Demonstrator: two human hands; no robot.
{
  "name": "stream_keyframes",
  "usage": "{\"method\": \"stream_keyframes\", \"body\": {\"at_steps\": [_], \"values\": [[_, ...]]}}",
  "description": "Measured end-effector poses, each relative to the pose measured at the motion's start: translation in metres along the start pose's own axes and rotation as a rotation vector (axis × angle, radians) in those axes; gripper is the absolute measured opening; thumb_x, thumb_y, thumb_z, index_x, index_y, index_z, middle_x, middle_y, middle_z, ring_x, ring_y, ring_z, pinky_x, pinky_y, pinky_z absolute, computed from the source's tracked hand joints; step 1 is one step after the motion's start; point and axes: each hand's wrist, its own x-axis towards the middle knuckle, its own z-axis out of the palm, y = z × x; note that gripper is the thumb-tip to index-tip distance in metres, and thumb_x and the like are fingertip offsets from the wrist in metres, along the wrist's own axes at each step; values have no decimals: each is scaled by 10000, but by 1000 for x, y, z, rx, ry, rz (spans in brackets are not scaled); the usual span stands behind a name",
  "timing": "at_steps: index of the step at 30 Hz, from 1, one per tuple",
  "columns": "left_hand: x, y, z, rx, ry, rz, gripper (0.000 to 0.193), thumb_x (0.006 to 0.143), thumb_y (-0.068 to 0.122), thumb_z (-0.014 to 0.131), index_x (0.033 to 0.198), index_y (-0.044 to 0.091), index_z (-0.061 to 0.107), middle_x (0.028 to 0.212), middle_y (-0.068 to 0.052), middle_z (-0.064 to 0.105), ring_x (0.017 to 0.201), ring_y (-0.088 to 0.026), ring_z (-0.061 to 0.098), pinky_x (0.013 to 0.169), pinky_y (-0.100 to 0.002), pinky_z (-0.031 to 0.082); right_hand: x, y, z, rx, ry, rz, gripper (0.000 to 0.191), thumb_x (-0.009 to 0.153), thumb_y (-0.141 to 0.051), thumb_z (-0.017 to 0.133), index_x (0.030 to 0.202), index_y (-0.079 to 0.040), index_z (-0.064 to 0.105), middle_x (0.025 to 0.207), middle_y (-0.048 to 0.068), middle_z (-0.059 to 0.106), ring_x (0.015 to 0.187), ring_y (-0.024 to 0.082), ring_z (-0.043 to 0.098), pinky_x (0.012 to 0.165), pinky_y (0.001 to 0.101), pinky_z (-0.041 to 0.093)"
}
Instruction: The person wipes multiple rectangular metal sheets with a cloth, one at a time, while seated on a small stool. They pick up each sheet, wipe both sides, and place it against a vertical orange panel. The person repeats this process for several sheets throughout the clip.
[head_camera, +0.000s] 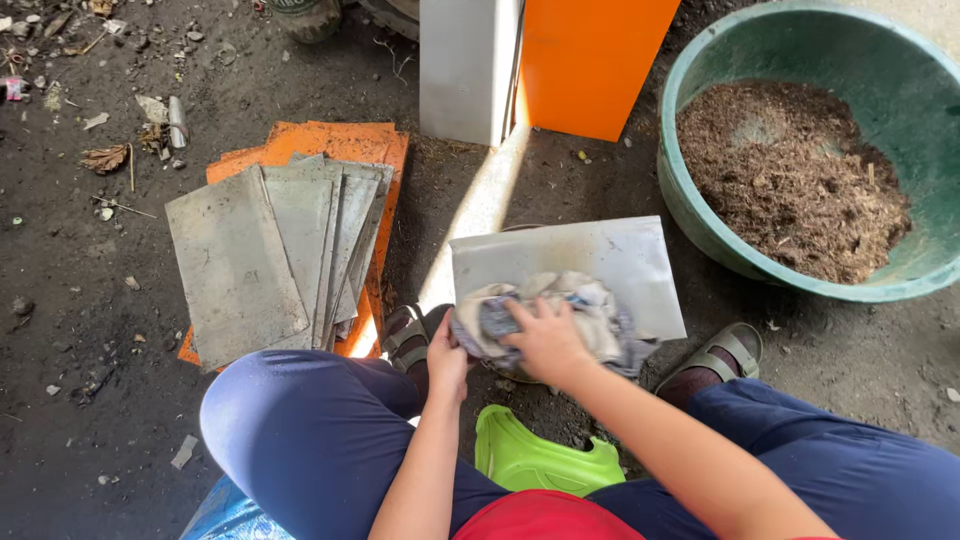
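Grey metal plates (275, 255) lie on orange sheets (345, 140) (the basin (700, 215) is green, the rag (590, 310) pale).
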Motion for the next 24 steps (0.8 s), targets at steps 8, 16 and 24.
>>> {"method": "stream_keyframes", "body": {"at_steps": [8,16,24], "values": [[25,40,4,199,180,82,660,1041,295,580,1594,50,318,1507,-143,529,1379,-249,525,1175,-401,358,-47,120,-27,23,158,560,455,780,-441,774,1231,-395,728,1481,31,481,1277,362,489,993,577,446],[90,87,27,35,-207,-475,532,1055,474,445,1373,66,566,1319,-146,677,1165,-296,663,995,-466,537,62,35,-35,-91,14,436,337,900,-298,624,1223,-329,717,1546,164,365,1352,442,397,989,700,350],[110,76,31,-61,-238,-538,426,1075,376,464,1331,67,605,1090,-147,746,945,-318,724,819,-518,610,31,-58,30,-68,186,59,271,882,-255,620,1102,-254,778,1561,160,368,1289,398,444,985,655,360]]}}
